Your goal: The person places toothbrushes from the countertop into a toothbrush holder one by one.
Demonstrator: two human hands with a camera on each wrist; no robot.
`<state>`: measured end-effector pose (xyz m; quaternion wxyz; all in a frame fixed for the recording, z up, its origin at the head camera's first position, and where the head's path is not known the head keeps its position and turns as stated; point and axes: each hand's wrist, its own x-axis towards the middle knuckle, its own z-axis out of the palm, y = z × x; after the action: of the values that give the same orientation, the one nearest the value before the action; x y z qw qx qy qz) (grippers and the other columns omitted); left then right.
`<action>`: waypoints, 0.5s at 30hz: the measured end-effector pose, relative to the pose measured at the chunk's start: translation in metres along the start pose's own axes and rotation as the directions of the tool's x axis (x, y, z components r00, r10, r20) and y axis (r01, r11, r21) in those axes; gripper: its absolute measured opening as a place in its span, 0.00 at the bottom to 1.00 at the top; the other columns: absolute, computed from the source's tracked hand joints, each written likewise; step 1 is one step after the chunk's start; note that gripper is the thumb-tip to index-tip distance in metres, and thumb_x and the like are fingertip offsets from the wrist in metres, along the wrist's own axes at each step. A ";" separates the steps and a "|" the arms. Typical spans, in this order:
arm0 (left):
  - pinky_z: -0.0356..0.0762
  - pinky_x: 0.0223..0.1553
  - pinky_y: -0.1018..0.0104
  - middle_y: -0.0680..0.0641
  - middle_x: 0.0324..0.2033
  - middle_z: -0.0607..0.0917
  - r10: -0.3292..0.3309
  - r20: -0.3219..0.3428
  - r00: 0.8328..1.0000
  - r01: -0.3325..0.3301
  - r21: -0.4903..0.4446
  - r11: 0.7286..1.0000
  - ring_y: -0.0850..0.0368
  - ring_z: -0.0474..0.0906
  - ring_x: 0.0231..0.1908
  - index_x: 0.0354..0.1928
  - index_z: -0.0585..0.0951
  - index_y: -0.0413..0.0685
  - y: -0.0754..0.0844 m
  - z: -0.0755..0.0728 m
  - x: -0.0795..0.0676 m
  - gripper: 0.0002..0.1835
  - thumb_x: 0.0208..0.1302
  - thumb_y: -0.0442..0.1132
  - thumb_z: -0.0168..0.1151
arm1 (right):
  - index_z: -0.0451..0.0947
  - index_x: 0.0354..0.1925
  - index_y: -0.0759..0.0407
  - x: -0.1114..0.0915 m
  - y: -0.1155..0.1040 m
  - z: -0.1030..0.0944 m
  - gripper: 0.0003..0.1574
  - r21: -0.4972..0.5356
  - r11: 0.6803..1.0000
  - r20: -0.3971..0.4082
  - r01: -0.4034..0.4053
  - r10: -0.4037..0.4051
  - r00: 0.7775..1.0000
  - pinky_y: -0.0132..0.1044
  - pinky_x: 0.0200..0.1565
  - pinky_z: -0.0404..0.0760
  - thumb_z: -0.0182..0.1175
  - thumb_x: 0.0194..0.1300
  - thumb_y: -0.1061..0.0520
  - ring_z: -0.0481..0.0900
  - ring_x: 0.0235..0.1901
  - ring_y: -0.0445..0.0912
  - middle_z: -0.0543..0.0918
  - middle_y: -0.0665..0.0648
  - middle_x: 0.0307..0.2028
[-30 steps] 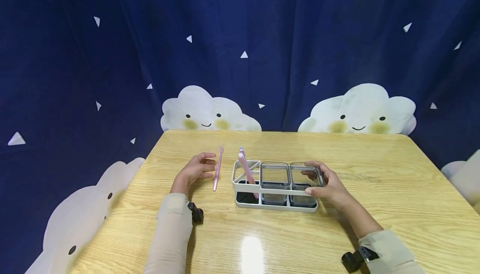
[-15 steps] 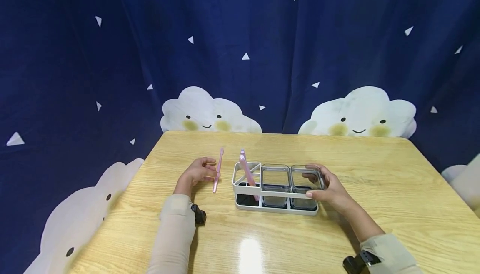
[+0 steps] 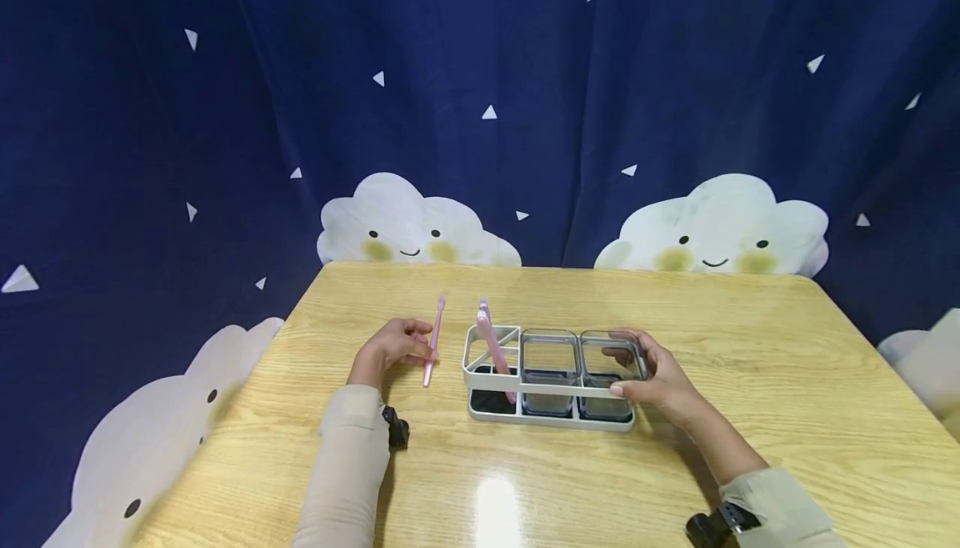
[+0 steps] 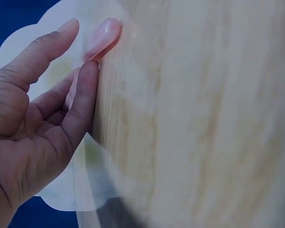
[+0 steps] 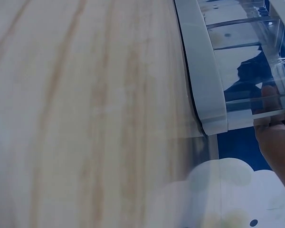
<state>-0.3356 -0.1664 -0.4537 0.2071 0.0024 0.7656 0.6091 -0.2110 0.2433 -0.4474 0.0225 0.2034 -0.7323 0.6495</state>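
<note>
On the table, left of centre, lies a pink toothbrush [image 3: 435,339]. My left hand [image 3: 392,346] has its fingers curled at the handle. In the left wrist view the toothbrush [image 4: 103,38] passes behind one finger of the hand [image 4: 33,128], with the thumb standing apart. A white toothbrush holder [image 3: 558,386] stands to the right, with another pink brush [image 3: 492,344] leaning upright in its left slot. Two clear square cups [image 3: 550,354] fill its other slots. My right hand [image 3: 663,374] grips the holder's right end, thumb in front and fingers behind.
The light wooden table [image 3: 750,398] has its back edge against a dark blue curtain [image 3: 450,47] printed with white triangles and clouds. Each forearm wears a black wrist camera, one of them [image 3: 395,427] beside the left sleeve. A glare spot lies on the near tabletop.
My left hand has moved slightly nearer and to the right, its fingers closing in on the toothbrush handle. The right hand and the holder stay where they were.
</note>
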 end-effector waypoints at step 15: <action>0.81 0.33 0.61 0.39 0.37 0.74 0.000 -0.100 0.995 0.011 0.111 0.994 0.53 0.79 0.27 0.56 0.73 0.32 0.006 0.012 0.000 0.32 0.43 0.19 0.69 | 0.58 0.62 0.70 -0.001 0.000 0.000 0.44 -0.014 1.000 0.008 0.012 -0.012 1.000 0.31 0.57 0.67 0.64 0.49 0.71 0.70 0.56 0.55 0.72 0.70 0.53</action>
<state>-0.3334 -0.1541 -0.4502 0.1697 -0.0187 0.8080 0.5640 -0.2105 0.2439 -0.4475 0.0247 0.2103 -0.7357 0.6434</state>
